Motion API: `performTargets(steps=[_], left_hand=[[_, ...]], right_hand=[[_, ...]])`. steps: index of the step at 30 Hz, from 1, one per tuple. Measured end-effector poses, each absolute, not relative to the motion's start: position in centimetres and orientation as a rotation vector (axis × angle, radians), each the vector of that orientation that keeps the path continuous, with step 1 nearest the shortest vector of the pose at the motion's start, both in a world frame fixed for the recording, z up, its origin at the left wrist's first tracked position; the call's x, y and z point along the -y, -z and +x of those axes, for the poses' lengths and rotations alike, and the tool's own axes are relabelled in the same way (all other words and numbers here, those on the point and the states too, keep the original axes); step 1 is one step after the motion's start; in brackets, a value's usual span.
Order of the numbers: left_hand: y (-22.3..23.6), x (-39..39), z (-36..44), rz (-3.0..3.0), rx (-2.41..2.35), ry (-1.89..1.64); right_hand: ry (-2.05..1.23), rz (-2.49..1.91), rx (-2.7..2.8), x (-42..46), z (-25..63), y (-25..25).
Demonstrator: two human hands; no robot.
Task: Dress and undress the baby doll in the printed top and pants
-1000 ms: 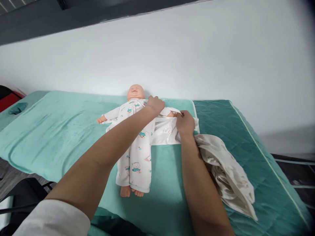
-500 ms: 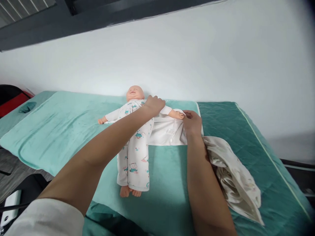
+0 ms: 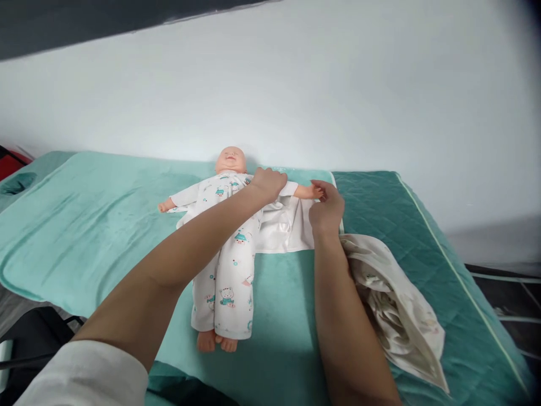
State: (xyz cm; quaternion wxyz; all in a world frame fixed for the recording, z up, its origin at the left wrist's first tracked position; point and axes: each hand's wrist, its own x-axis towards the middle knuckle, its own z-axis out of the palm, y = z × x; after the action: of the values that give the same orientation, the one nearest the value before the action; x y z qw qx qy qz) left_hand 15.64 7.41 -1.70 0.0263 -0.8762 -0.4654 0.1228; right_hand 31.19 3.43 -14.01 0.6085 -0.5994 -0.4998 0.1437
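Observation:
A baby doll [image 3: 230, 163] lies on its back, dressed in a white one-piece [image 3: 236, 287] with teal and pink cartoon prints. Its bare feet point toward me. My left hand [image 3: 270, 183] is closed over the sleeved upper arm on the right side, hiding the shoulder. At the end of that same arm, my right hand [image 3: 327, 206] has its fingers round the doll's hand. The forearm [image 3: 303, 192] shows bare between my hands, beyond the short stretch of white sleeve. Under that arm, an opened white flap of the garment [image 3: 285, 228] is spread flat.
A crumpled cream cloth [image 3: 397, 316] lies beside my right forearm on a dark green quilted cover [image 3: 372, 208]. A light teal towel [image 3: 105, 225] lies under the doll. The white wall [image 3: 296, 84] runs along the back edge. A black object [image 3: 38, 338] stands at lower left.
The sleeve edge that my right hand pinched has slid off the doll's hand, baring the forearm. My right hand has moved onto the doll's hand. My left hand stays on the upper arm.

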Motion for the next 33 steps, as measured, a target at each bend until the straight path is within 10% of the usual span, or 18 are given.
performTargets(steps=[8,18,33], left_hand=[[1.2,-5.4,11.5,-2.781,1.483,-0.062],[7.4,-2.5,-2.3,-2.506,1.992,1.836],[8.6,-3.6,-3.0,-2.622,2.083,2.006]], right_hand=[[-0.219,-1.32,1.554,-3.0,28.9,13.9],[-0.565,-1.27,1.476,-1.2,23.9,11.7],[-0.691,-1.268,1.745,-0.8,22.1,12.2]])
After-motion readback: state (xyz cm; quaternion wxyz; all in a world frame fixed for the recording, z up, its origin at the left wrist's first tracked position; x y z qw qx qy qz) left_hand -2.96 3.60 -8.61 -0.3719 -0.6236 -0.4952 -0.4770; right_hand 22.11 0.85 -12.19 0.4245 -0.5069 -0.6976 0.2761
